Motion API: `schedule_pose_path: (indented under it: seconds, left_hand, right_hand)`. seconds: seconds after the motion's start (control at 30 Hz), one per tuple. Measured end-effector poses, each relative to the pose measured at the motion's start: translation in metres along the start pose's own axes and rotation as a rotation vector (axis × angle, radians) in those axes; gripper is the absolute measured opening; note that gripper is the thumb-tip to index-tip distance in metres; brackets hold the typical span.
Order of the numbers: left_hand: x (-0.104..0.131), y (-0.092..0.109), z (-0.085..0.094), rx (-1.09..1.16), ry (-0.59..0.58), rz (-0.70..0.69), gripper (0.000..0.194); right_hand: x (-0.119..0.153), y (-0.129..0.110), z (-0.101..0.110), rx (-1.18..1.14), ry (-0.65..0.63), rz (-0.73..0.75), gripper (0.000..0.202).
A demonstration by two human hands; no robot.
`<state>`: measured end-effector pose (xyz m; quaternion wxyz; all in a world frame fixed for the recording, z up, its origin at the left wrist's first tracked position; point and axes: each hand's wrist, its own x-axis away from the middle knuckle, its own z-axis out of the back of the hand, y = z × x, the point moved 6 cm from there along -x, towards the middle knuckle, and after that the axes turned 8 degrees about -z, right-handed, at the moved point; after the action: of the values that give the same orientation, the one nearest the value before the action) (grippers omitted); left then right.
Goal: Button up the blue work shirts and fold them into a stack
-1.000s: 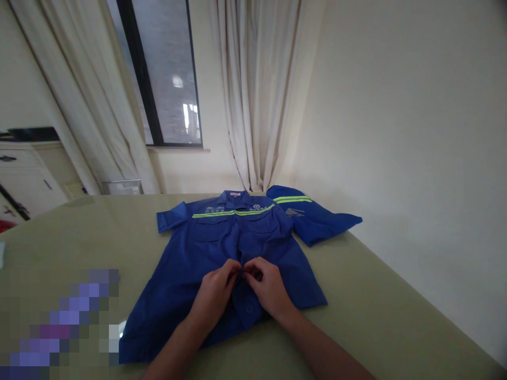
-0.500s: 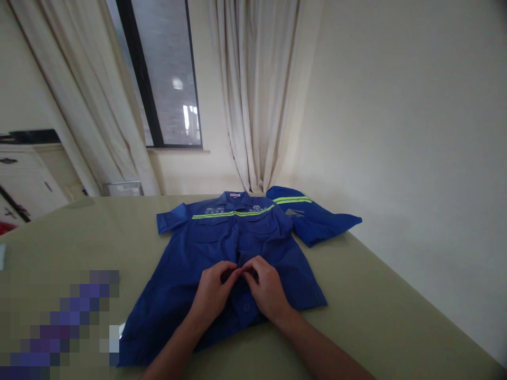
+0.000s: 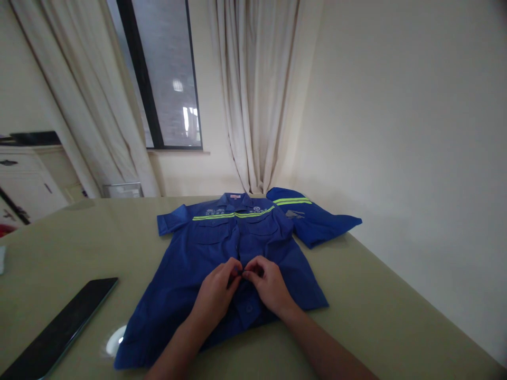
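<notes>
A blue short-sleeved work shirt [image 3: 178, 282] with a yellow-green reflective stripe across the chest lies face up on the table, collar pointing away from me. My left hand [image 3: 217, 287] pinches the front placket below the chest pockets. Opposite it, my right hand [image 3: 269, 285] pinches the same strip of cloth, and the fingertips of both hands nearly meet. Whatever is between the fingertips is mostly hidden. A dark button [image 3: 249, 308] shows on the placket just below the hands.
Another blue garment [image 3: 327, 224] with a matching stripe lies behind the shirt's right side, near the wall. A dark flat tablet-like device [image 3: 63, 330] rests on the greenish table [image 3: 380, 322] at left. Curtains [image 3: 257, 95] and a window stand behind.
My fingers have shifted slightly at the placket, the left hand's fingertips rising a little and curling more. The shirt stays in almost the same place.
</notes>
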<state>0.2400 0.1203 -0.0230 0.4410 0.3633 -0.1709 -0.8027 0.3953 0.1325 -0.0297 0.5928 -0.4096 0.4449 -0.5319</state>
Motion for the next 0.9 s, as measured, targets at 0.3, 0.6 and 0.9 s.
schedule_pose_path:
  seconds: [0.3,0.6,0.9]
  left_hand:
    - [0.002,0.006,0.005,-0.144,0.015,-0.133,0.027]
    - [0.005,-0.014,0.005,-0.352,-0.062,-0.031,0.042]
    - [0.006,0.001,0.003,-0.431,-0.259,0.162,0.038]
  right_hand:
    - [-0.006,0.012,0.005,-0.151,-0.111,-0.183,0.027]
    - [0.001,-0.006,0.016,0.497,-0.038,0.021,0.041]
    - [0.01,-0.02,-0.004,0.739,-0.059,0.155,0.034]
